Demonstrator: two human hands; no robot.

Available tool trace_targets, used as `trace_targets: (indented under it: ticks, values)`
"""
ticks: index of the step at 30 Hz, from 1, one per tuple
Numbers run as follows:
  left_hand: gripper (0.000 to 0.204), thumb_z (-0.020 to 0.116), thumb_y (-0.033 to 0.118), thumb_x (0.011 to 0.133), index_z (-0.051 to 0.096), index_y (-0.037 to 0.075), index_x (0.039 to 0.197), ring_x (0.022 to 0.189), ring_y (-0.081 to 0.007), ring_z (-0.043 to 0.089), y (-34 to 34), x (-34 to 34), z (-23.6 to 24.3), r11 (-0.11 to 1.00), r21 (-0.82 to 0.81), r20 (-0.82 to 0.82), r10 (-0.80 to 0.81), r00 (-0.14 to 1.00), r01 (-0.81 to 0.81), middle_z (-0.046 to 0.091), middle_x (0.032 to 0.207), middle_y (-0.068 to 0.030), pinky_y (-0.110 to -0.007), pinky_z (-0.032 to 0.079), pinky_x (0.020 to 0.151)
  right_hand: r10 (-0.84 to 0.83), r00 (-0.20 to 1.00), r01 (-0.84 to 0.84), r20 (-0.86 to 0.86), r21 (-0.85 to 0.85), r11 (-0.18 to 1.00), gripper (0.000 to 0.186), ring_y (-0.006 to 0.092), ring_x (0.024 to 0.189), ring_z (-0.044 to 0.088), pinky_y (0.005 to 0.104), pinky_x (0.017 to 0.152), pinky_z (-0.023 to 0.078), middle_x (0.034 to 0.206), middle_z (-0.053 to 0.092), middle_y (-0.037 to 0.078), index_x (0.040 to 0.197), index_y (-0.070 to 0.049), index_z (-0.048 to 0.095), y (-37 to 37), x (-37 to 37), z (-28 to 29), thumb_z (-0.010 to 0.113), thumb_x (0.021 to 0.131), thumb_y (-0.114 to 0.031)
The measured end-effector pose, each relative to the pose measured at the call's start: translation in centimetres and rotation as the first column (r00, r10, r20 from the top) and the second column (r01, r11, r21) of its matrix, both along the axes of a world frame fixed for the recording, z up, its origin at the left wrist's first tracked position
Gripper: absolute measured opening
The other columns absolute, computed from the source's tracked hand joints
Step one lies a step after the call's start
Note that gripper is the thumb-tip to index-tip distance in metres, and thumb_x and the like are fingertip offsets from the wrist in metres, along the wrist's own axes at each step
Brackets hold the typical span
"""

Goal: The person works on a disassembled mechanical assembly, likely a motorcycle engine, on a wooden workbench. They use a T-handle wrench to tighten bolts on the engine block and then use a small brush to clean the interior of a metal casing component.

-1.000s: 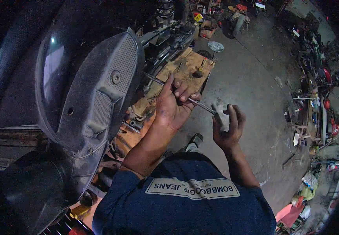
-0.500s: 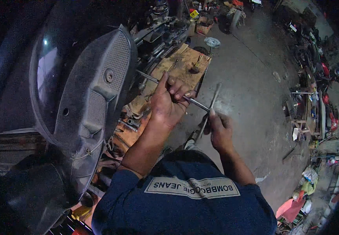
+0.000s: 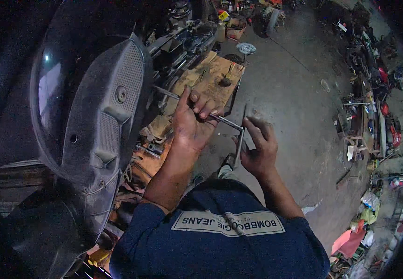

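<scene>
Fingers of my left hand point(image 3: 190, 124) wrap the T-handle wrench point(image 3: 229, 122), likely steadying its shaft, far end by the dark panel point(image 3: 104, 122); my right hand point(image 3: 261, 151) meets the crossbar point(image 3: 240, 140) (gripping or flicking? I can't tell).

We're in a workshop; our T-handled tool point(image 3: 228, 121) shows it; so do the grimy wooden board point(image 3: 214, 69) and mechanical parts point(image 3: 198, 42).

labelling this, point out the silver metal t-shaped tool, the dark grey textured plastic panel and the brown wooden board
Silver metal T-shaped tool point(image 3: 228, 121): head view, on its shaft.
Dark grey textured plastic panel point(image 3: 107, 130): head view, on its textured patch.
Brown wooden board point(image 3: 214, 76): head view, on its bare top.
</scene>
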State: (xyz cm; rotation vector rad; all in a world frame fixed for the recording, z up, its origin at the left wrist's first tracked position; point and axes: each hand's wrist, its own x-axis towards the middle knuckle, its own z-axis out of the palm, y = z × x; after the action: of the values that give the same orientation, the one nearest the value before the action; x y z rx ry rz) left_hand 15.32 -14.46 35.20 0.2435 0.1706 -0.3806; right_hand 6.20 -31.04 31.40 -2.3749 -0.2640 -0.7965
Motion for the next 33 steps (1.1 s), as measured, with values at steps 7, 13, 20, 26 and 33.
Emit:
trace_targets:
  ticks: [7, 13, 20, 26, 33]
  values:
    - [0.038, 0.042, 0.039, 0.1, 0.043, 0.016, 0.069, 0.048, -0.0101, 0.029, 0.5, -0.1, -1.0, 0.996, -0.074, 0.113, -0.046, 0.993, 0.054, 0.029, 0.054, 0.0054, -0.028, 0.033, 0.059, 0.379, 0.702, 0.315, -0.603, 0.74, 0.594, 0.032, 0.0215, 0.062, 0.059, 0.0329, 0.06, 0.047, 0.068, 0.059, 0.007, 0.091, -0.005, 0.066, 1.3, -0.1, 1.5, 0.052, 0.098, -0.033]
    - [0.04, 0.045, 0.037, 0.097, 0.042, 0.016, 0.063, 0.045, -0.0112, 0.027, -1.3, -2.4, -0.6, 0.989, -0.101, 0.041, -0.102, 0.994, 0.105, 0.028, 0.05, 0.004, -0.029, 0.033, 0.058, 0.747, 0.617, 0.474, -0.248, 0.874, -0.101, 0.037, 0.0119, 0.054, 0.05, 0.0268, 0.053, 0.04, 0.066, 0.055, 0.002, 0.083, -0.007, 0.06, 2.0, -0.8, 2.2, 0.045, 0.1, -0.037]
    - [0.045, 0.047, 0.037, 0.095, 0.037, 0.017, 0.056, 0.044, -0.0123, 0.027, -2.4, -2.0, -2.3, 0.972, -0.131, 0.13, -0.18, 0.975, 0.197, 0.028, 0.048, 0.003, -0.03, 0.032, 0.056, 0.004, 0.987, 0.075, -0.158, 0.491, 0.868, 0.026, 0.0231, 0.084, 0.061, 0.0313, 0.078, 0.049, 0.101, 0.06, 0.012, 0.114, -0.002, 0.054, 1.6, -1.7, -0.8, 0.055, 0.095, -0.018]
    - [0.047, 0.045, 0.035, 0.096, 0.039, 0.017, 0.052, 0.041, -0.0108, 0.029, -2.5, -2.1, -1.1, 0.979, -0.116, 0.089, -0.158, 0.983, 0.168, 0.031, 0.046, 0.0032, -0.029, 0.032, 0.055, 0.082, 0.996, -0.083, 0.019, 0.058, 0.995, 0.045, 0.0358, 0.093, 0.059, 0.0426, 0.081, 0.048, 0.106, 0.059, 0.019, 0.115, -0.002, 0.059, 0.1, -1.5, 0.9, 0.073, 0.075, -0.016]
    - [0.046, 0.048, 0.037, 0.095, 0.038, 0.018, 0.054, 0.042, -0.0118, 0.028, -1.9, -1.9, -1.9, 0.957, -0.174, 0.182, -0.202, 0.962, 0.234, 0.029, 0.046, 0.0037, -0.028, 0.031, 0.057, 0.15, 0.909, 0.138, -0.39, 0.619, 0.773, 0.019, 0.0263, 0.067, 0.062, 0.0355, 0.059, 0.046, 0.075, 0.062, 0.012, 0.089, 0.0, 0.062, 1.7, -1.0, 0.6, 0.069, 0.085, -0.017]
